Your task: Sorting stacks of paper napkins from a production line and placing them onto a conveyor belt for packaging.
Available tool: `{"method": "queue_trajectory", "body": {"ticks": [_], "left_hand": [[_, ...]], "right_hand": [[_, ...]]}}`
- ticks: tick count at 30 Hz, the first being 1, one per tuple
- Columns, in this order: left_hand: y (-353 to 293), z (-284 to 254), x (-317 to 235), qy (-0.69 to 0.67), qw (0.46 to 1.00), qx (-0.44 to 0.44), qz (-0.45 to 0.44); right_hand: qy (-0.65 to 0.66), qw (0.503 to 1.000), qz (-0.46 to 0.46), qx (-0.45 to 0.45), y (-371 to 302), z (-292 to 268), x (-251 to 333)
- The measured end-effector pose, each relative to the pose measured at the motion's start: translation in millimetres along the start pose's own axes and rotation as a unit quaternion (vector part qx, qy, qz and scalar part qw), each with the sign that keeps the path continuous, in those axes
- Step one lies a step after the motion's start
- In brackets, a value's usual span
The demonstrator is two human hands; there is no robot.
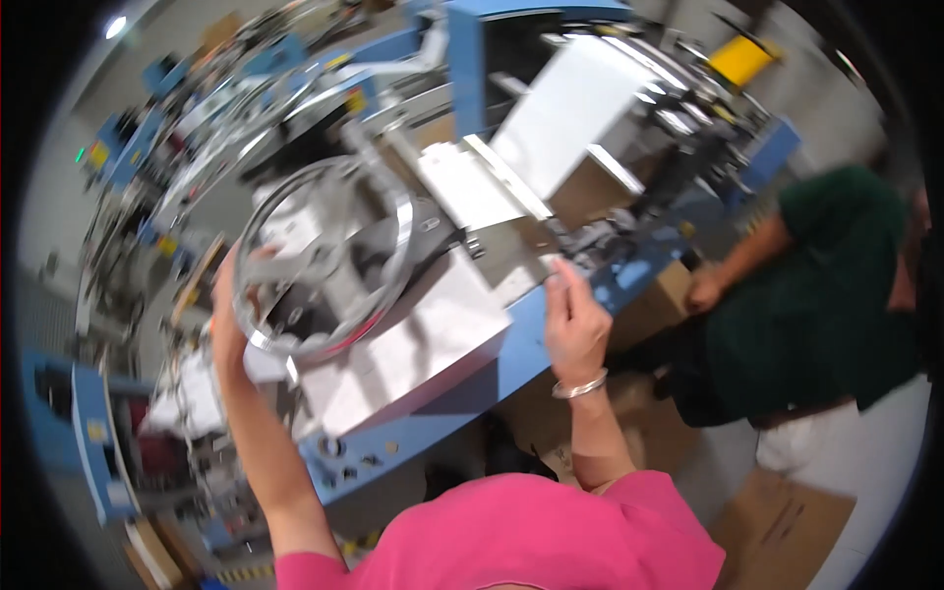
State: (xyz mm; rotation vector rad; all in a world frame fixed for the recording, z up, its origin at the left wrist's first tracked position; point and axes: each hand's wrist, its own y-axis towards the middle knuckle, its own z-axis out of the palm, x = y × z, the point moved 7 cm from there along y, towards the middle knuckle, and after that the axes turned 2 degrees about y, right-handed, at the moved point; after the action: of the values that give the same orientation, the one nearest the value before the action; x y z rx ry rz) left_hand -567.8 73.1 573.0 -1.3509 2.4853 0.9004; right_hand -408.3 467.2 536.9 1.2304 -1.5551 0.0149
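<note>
A large metal handwheel (403, 241) with spokes stands in front of me at the left, above a stack of white paper (418, 344). My left hand (231, 300) is at the wheel's left rim; its fingers are partly behind the wheel and blurred, so their grip is unclear. My right hand (575, 320), with a bracelet at the wrist, is raised right of the stack, over the blue machine edge (531, 339). Its fingers are pressed together near the machine's metal parts. Whatever they may hold is too blurred to make out.
White sheets (575, 108) lie on the machine beyond the wheel. At the right stands a person in a dark green shirt (806, 295), one hand near the machine. Cardboard (787, 526) lies on the floor at the lower right. More blue machinery (103, 433) stands at the left.
</note>
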Motion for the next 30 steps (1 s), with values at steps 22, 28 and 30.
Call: {"method": "queue_trajectory", "body": {"ticks": [22, 28, 30], "left_hand": [[-238, -16, -48, -0.041, 0.939, -0.336, -0.057], [-286, -24, -71, -0.149, 0.963, -0.21, -0.077], [-301, -26, -71, -0.169, 0.968, -0.175, -0.069]], "right_hand": [[0.134, 0.973, -0.182, 0.051, -150, 1, 144], [0.136, 0.986, 0.088, 0.029, -189, -1, 151], [0.244, 0.953, 0.155, 0.093, -196, 15, 163]]}}
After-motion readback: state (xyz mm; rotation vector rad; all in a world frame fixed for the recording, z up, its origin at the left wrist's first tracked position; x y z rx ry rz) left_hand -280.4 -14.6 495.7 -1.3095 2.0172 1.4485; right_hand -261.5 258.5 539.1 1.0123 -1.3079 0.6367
